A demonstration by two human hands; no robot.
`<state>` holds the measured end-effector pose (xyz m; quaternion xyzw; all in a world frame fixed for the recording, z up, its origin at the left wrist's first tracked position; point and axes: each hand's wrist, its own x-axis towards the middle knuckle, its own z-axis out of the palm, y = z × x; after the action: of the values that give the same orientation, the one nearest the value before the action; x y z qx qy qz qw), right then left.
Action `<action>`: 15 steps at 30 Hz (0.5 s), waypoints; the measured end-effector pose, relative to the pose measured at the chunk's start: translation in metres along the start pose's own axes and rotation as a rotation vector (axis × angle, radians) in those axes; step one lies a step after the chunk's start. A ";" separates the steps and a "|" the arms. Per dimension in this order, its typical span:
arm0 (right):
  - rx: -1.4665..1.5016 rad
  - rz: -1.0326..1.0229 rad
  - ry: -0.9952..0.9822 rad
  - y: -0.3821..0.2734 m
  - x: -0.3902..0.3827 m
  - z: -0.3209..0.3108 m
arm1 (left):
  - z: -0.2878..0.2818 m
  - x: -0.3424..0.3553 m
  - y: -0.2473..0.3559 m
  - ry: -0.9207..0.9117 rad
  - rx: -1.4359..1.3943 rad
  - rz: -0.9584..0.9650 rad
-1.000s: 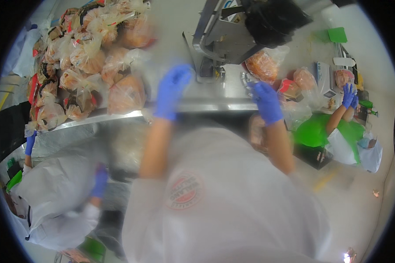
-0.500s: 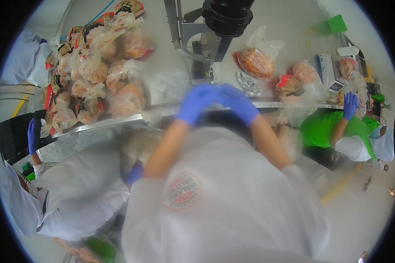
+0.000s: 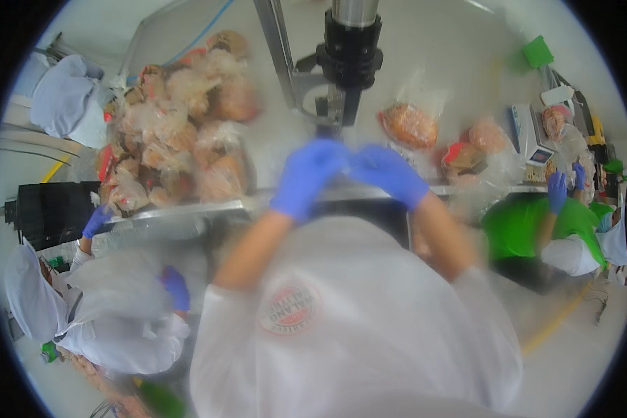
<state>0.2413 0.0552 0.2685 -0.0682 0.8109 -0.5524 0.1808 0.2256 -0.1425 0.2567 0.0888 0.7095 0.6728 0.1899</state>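
Observation:
My left hand and my right hand, both in blue gloves, meet at the table's front edge, below a black-and-steel upright machine. Their fingers are bent and pressed together; whatever is between them is too blurred to make out. A bagged orange meat item lies just beyond my right hand. Small silver pieces behind that hand are mostly hidden. A large pile of bagged meat is left of my left hand.
More bags and a scale are to the right on the steel table. Co-workers in white stand at lower left and upper left; another in a green apron works at the right. A green container is at the back.
My hands, apart one second ago, came together at the machine and stay there. The view has shifted, so the table's contents appear lower. The left co-worker's hands have moved.

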 end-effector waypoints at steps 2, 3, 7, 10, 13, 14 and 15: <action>-0.102 -0.249 -0.015 -0.008 0.005 -0.016 | -0.005 0.002 0.041 -0.027 0.258 0.144; -0.123 -0.264 -0.051 -0.034 0.006 -0.024 | -0.009 0.000 0.066 -0.031 0.358 0.260; -0.293 -0.602 0.120 -0.142 0.000 -0.073 | -0.004 -0.006 0.209 -0.034 0.532 0.552; -0.410 -0.839 0.264 -0.233 -0.009 -0.111 | -0.014 0.010 0.308 0.089 1.025 0.959; -0.446 -0.952 0.278 -0.313 -0.002 -0.155 | -0.007 0.004 0.425 0.031 1.196 0.991; -0.466 -0.978 0.302 -0.341 -0.004 -0.159 | -0.017 0.003 0.460 -0.032 1.299 1.001; -0.501 -0.965 0.316 -0.366 -0.008 -0.166 | -0.034 0.020 0.499 -0.148 1.336 0.925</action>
<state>0.1550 0.0628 0.6608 -0.3885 0.8113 -0.3668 -0.2373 0.1298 -0.1272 0.7473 0.5116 0.8381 0.1104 -0.1538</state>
